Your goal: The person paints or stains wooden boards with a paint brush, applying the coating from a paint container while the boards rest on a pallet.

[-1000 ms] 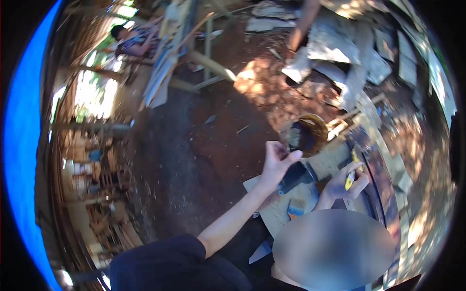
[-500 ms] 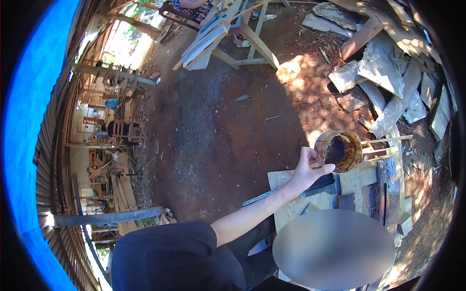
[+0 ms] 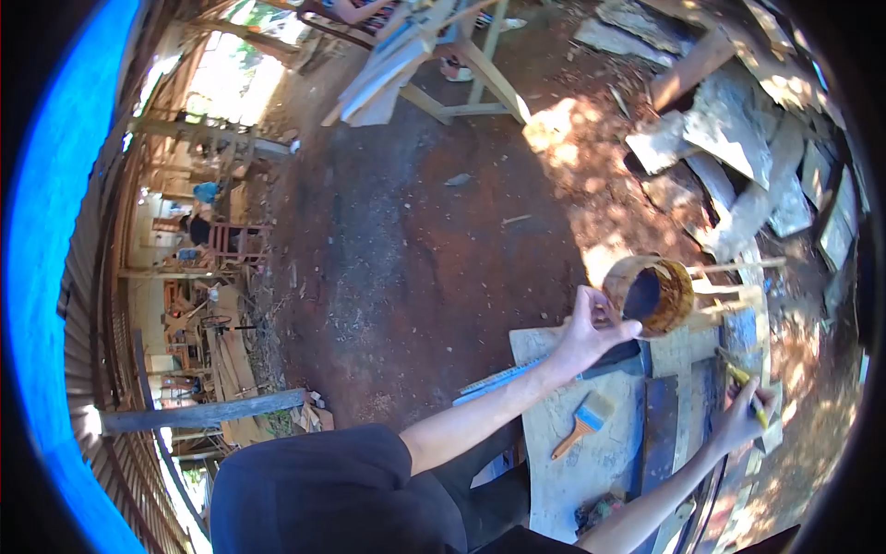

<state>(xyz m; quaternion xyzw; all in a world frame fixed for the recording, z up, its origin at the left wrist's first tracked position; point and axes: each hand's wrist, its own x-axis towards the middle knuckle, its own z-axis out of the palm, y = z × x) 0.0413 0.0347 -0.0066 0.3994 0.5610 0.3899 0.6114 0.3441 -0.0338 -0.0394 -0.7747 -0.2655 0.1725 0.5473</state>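
My left hand (image 3: 595, 328) grips the near rim of a round, stained container (image 3: 678, 300) with dark liquid inside, tilted toward me. To the right, my right hand (image 3: 741, 417) is closed around a yellow-handled brush (image 3: 740, 374). Its dark tip points at the stained boards (image 3: 712, 397) of the work surface. A second paintbrush (image 3: 585, 423), with a wooden handle, blue band and pale bristles, lies on a pale board (image 3: 554, 494) between my arms.
Beyond the container, slats stick out from the bench. A pile of rough offcut boards (image 3: 729, 129) lies at the upper right. At the top, a trestle (image 3: 494, 78) carries planks, with a person beside it. A wooden post (image 3: 212, 414) and shed stand left of the dirt floor (image 3: 415, 268).
The blurred patch over the lower right is gone, so my right hand with its brush and the lying paintbrush now show. The container and my left hand have shifted slightly right and down.
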